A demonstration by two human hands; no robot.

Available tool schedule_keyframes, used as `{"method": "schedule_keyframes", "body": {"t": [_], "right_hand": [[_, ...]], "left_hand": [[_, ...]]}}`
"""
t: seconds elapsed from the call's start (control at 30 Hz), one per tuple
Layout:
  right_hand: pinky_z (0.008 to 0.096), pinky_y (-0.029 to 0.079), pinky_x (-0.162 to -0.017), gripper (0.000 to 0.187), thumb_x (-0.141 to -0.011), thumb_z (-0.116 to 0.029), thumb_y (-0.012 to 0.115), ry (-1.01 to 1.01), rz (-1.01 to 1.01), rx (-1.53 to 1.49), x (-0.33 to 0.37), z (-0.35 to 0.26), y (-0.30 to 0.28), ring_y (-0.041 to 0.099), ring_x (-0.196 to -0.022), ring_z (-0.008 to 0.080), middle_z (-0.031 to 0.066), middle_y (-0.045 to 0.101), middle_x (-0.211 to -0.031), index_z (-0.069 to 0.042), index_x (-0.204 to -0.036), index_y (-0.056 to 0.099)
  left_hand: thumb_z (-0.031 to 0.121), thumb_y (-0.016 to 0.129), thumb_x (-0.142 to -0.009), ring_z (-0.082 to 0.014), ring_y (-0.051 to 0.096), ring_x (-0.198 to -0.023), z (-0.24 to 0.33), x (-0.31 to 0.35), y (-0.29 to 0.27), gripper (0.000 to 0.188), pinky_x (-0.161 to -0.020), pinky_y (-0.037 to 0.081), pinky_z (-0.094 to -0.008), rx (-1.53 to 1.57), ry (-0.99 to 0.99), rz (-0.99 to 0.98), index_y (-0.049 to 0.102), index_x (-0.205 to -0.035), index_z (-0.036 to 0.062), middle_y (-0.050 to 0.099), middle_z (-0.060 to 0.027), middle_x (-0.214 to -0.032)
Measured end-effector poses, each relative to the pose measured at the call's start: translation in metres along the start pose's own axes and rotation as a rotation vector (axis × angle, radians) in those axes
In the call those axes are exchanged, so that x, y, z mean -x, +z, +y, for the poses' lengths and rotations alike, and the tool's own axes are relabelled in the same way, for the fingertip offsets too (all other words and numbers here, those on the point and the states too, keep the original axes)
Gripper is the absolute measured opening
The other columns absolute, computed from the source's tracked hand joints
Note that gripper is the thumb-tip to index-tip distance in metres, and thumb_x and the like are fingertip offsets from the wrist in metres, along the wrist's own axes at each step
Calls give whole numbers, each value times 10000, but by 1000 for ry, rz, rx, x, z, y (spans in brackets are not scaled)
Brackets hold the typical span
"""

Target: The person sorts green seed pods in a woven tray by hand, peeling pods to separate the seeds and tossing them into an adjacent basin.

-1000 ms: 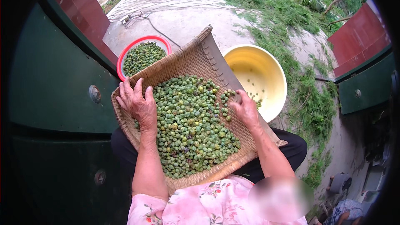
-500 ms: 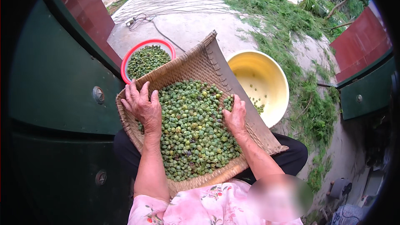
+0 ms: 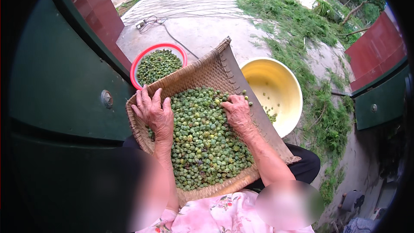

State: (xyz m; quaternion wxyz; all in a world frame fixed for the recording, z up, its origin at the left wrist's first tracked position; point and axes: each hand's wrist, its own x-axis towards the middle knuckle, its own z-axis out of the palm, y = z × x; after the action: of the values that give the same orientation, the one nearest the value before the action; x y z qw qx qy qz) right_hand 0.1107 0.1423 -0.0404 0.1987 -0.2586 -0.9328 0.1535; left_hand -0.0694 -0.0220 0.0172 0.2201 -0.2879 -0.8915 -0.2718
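Note:
A woven winnowing basket (image 3: 271, 131) rests tilted across my lap, its flat lip toward the right. A thick layer of small round green fruits (image 3: 202, 142) covers its bed, some yellowish or dark. My left hand (image 3: 156, 114) lies against the basket's left wall, fingers spread with their tips at the rim. At the fruits' right edge, beside the lip, my right hand (image 3: 238, 114) has its fingers bent and drawn together on the pile. What they hold, if anything, is hidden. A few loose fruits (image 3: 246, 98) sit on the lip just beyond its knuckles.
A red-rimmed basin (image 3: 184, 56) full of similar fruits stands beyond the basket, at left. Under the lip is a yellow basin (image 3: 280, 86) with several fruits inside. A green metal door (image 3: 64, 82) is close on my left. Cut greenery (image 3: 297, 26) and a cable (image 3: 174, 39) lie on the ground.
My right hand has shifted left onto the pile and its fingers have drawn together. Several fruits now show on the lip behind it. The left hand keeps its place on the basket.

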Motion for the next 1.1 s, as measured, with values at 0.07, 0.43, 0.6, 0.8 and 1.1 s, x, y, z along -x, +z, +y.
{"method": "schedule_keyframes", "body": {"t": [0.07, 0.43, 0.6, 0.8, 1.1], "right_hand": [[400, 390, -820, 135, -769, -146, 649, 25, -5, 38, 6, 7, -6, 499, -994, 254, 65, 557, -983, -139, -898, 686], [403, 403, -787, 133, -728, -90, 642, 2, 101, 34, -11, 3, 15, 499, -910, 275, 76, 522, -898, -119, -857, 654], [422, 396, -769, 66, -731, -109, 637, 204, 206, 187, -11, 0, 20, 492, -902, 278, 80, 511, -892, -93, -787, 608], [413, 382, -797, 123, -707, -167, 702, 183, 136, 94, -14, -6, 16, 486, -921, 264, 60, 508, -887, -127, -812, 653], [419, 381, -813, 91, -717, -123, 667, 217, 143, -62, -9, -4, 8, 504, -924, 261, 67, 547, -905, -109, -804, 644]], "left_hand": [[162, 741, -704, -310, 340, -1314, -1, 0, -1, 388, -1077, 199, -597, -1, -2, 3, 654, -1080, 118, 458, -108, -1358], [163, 748, -706, -294, 343, -1320, 1, 1, -1, 394, -1077, 209, -582, -21, -9, -11, 655, -1088, 143, 448, -68, -1372], [136, 734, -714, -298, 368, -1303, 4, -1, -3, 375, -1080, 230, -552, 33, 1, 39, 656, -1081, 117, 459, -87, -1361], [64, 723, -704, -308, 424, -1258, 16, 5, 1, 362, -1076, 284, -466, 202, 115, 26, 654, -1059, 60, 493, -128, -1325], [48, 715, -693, -317, 455, -1223, 28, 15, 3, 346, -1056, 315, -460, 333, 296, -123, 649, -1032, 53, 545, -136, -1247]]}}
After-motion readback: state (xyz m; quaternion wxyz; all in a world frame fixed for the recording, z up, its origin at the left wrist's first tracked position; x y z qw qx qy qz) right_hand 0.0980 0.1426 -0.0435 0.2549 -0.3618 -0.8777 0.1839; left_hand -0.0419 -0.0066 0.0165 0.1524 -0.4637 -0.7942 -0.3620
